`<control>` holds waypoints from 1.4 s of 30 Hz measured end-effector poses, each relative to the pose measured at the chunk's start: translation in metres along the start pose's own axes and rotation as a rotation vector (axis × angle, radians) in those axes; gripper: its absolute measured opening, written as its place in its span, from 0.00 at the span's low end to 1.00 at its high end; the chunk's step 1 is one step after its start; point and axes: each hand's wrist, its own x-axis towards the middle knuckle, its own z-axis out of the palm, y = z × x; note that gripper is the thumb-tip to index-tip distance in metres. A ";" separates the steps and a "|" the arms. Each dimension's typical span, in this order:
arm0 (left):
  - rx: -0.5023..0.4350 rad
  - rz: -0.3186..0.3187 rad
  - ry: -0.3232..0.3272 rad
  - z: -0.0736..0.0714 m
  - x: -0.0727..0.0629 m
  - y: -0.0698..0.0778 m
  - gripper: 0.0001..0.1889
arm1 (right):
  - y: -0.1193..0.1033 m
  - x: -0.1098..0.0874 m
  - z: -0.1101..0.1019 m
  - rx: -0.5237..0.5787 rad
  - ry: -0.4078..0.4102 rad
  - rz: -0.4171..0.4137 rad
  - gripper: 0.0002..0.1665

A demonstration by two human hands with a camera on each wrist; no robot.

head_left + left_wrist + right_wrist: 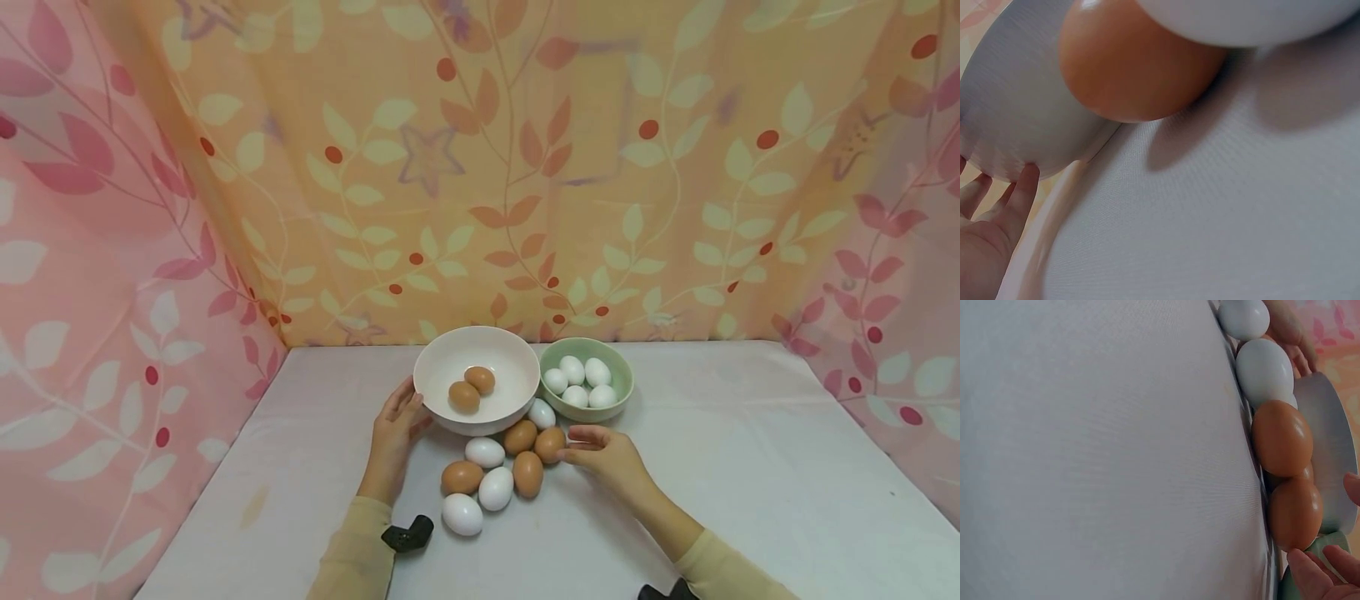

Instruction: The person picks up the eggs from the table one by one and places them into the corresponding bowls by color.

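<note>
A large white bowl (pixel 477 337) has two brown eggs (pixel 464 397) inside it. My left hand (pixel 393 437) rests on the bowl's left side; in the left wrist view its fingertips (pixel 1030 172) touch the outer wall, not wrapped round it. My right hand (pixel 607 460) reaches a brown egg (pixel 551 444) at the right of a loose group on the table. In the right wrist view the thumb tip is right at that egg (pixel 1295 514), with the other fingers spread apart from it. White eggs (pixel 496 488) and brown eggs (pixel 528 475) lie in front of the bowl.
Beside the white bowl stands a smaller green bowl (pixel 624 398) holding several white eggs (pixel 597 372). One white egg (pixel 542 413) lies between the bowls' fronts. A white cloth (pixel 750 467) covers the table, and a patterned curtain (pixel 510 167) hangs behind.
</note>
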 end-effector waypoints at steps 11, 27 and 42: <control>-0.014 0.014 -0.004 0.000 0.001 -0.001 0.29 | 0.003 0.007 0.006 -0.011 -0.020 -0.002 0.34; -0.001 0.005 0.012 0.000 0.000 -0.001 0.29 | 0.007 0.014 0.017 -0.001 -0.027 -0.043 0.34; -0.004 -0.007 0.011 0.001 -0.001 0.001 0.27 | 0.004 0.013 0.024 -0.045 0.010 -0.060 0.36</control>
